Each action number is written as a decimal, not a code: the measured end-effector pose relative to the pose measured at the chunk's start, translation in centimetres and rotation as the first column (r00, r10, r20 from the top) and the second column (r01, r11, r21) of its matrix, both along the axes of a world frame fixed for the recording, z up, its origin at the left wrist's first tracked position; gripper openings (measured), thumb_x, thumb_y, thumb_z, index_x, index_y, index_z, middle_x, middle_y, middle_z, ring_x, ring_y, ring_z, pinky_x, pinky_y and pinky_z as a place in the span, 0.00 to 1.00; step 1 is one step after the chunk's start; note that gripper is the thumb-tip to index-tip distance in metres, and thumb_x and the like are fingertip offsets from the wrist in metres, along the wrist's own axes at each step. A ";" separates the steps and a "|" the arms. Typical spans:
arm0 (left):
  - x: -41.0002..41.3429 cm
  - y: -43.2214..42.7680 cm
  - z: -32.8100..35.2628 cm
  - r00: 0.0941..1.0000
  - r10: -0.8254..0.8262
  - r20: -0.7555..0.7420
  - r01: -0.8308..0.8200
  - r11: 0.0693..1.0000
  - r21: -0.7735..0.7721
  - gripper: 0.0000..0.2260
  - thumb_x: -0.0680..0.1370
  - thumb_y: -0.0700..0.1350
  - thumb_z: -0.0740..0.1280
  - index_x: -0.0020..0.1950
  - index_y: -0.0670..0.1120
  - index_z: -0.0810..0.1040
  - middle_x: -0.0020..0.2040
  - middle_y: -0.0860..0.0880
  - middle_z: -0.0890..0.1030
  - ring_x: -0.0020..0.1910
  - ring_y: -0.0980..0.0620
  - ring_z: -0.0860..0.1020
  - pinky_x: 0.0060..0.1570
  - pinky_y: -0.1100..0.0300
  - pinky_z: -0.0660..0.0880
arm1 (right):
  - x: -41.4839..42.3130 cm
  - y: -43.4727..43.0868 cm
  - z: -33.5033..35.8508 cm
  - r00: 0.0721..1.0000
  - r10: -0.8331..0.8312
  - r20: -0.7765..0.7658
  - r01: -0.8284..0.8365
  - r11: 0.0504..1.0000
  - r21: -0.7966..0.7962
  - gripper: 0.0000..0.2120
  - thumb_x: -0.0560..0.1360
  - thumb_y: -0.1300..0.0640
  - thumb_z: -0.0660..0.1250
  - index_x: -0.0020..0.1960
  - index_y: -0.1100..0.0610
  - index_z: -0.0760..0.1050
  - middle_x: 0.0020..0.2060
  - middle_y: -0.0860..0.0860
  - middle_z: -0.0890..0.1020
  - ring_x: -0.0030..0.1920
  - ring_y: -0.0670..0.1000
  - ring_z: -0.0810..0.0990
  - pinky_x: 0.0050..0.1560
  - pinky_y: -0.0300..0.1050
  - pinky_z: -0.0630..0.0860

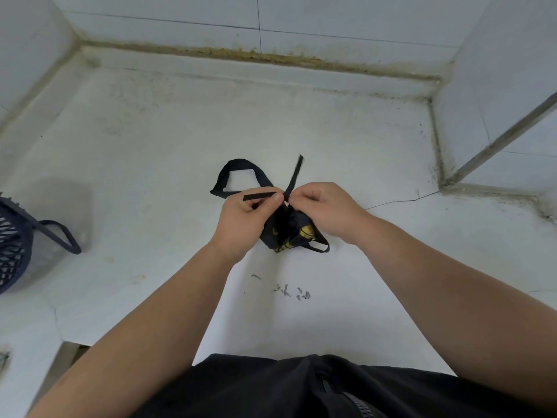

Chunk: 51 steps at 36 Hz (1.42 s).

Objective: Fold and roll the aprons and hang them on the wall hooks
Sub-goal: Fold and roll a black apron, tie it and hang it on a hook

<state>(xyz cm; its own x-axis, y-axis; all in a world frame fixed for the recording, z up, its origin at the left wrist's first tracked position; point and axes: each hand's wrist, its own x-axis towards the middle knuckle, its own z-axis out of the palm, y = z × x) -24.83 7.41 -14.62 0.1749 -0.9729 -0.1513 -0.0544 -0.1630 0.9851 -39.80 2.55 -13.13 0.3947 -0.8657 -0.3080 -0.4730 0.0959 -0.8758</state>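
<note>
A black apron with yellow print (291,233) lies rolled into a small bundle on the white counter (168,164), between my two hands. My left hand (245,220) pinches one black tie strap (259,197), whose end points left. My right hand (324,206) pinches the other tie strap (294,175), which sticks up and away from me. Both straps cross just above the bundle. The neck loop (238,176) lies flat on the counter behind my left hand. A short strap loop (319,247) pokes out at the bundle's right end.
A dark blue mesh basket (13,245) with a handle stands at the counter's left edge. White tiled walls (301,22) close the counter at the back and both sides, with a metal frame (497,143) at the right. Small dark marks (289,292) spot the counter near me.
</note>
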 end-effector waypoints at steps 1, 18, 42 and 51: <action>0.1 0.0 0.0 1.000 -0.004 -0.015 0.005 1.000 0.018 0.07 0.78 0.39 0.66 0.46 0.48 0.82 0.39 0.56 0.84 0.42 0.60 0.81 0.46 0.66 0.78 | 0.0 -0.1 0.1 0.998 -0.035 0.060 0.030 0.996 0.079 0.09 0.78 0.59 0.62 0.44 0.59 0.79 0.36 0.51 0.79 0.39 0.47 0.75 0.46 0.40 0.71; 1.1 -0.8 0.4 0.975 -0.220 0.041 0.220 0.975 0.011 0.08 0.79 0.38 0.65 0.46 0.47 0.83 0.40 0.56 0.84 0.44 0.61 0.81 0.47 0.69 0.75 | -0.2 -0.4 0.3 0.995 0.081 -0.065 -0.076 0.995 0.071 0.09 0.72 0.57 0.72 0.38 0.53 0.73 0.31 0.49 0.76 0.32 0.45 0.72 0.33 0.31 0.67; -0.1 0.2 0.2 0.936 0.157 -0.315 -0.108 0.980 0.168 0.05 0.77 0.39 0.67 0.48 0.45 0.83 0.51 0.47 0.84 0.50 0.53 0.81 0.53 0.60 0.78 | 1.6 0.5 0.4 0.784 -0.511 0.351 0.397 0.849 0.349 0.05 0.76 0.62 0.68 0.47 0.53 0.77 0.42 0.48 0.79 0.43 0.45 0.78 0.55 0.49 0.78; 0.1 1.0 -0.6 0.887 0.319 -0.334 -0.259 0.942 0.213 0.06 0.78 0.39 0.67 0.44 0.44 0.83 0.40 0.49 0.84 0.41 0.54 0.82 0.47 0.61 0.79 | 1.4 0.9 -1.2 0.838 -0.521 0.160 0.533 0.845 -0.045 0.09 0.76 0.62 0.65 0.42 0.49 0.72 0.35 0.46 0.76 0.42 0.54 0.80 0.53 0.50 0.79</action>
